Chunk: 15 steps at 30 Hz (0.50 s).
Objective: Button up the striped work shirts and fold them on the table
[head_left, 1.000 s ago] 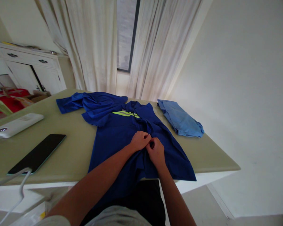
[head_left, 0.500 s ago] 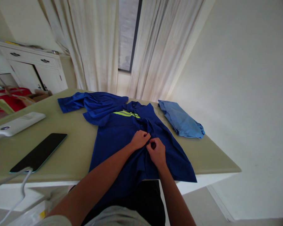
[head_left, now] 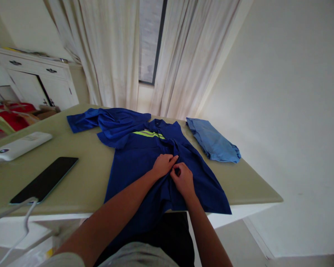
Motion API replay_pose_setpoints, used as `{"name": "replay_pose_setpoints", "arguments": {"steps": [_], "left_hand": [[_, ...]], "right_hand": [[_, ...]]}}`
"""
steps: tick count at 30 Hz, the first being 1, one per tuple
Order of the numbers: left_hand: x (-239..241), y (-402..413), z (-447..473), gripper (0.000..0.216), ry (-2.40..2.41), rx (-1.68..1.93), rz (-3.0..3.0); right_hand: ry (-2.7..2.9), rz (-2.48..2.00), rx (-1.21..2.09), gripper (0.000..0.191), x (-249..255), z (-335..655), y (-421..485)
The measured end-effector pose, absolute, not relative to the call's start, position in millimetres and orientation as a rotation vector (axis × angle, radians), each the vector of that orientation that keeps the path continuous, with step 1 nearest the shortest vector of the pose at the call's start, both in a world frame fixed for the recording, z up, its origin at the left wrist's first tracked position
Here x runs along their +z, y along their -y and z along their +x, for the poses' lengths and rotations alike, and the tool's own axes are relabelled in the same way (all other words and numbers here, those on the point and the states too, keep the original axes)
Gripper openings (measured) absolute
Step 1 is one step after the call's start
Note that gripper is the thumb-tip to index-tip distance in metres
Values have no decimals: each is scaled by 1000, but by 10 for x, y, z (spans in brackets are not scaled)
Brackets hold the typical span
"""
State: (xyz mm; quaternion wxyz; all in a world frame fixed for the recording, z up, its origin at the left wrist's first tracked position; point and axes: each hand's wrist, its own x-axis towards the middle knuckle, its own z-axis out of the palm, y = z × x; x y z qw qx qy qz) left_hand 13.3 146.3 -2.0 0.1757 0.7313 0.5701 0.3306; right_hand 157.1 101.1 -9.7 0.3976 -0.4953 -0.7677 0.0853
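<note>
A dark blue work shirt [head_left: 136, 159] with a yellow-green and grey stripe across its chest lies spread on the table, collar at the far side, its lower hem hanging over the near edge. My left hand [head_left: 164, 165] is closed on the cloth along the front opening, thumb pointing right. Just beside it, my right hand [head_left: 183, 177] pinches the front edge of the shirt with thumb and forefinger. The cloth bunches up between the two hands. Whether a button lies under the fingertips cannot be seen.
A folded light blue garment [head_left: 214, 141] lies at the table's right side. To the left are a black phone [head_left: 46, 180] with a white cable [head_left: 26, 218] and a white device [head_left: 22, 145]. The table [head_left: 91, 174] ends close to my body. Curtains [head_left: 111, 55] hang behind it.
My left thumb has stretched out further to the right along the cloth. The right hand has shifted slightly left, still pinching. The shirt lies almost as before.
</note>
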Motion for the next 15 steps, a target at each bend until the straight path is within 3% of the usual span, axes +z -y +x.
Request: {"name": "replay_pose_setpoints", "arguments": {"steps": [15], "left_hand": [[33,-1438,121,50,-1382,1037,2099]], "right_hand": [[1869,-1283,243,9,-92,1606,-992]]}}
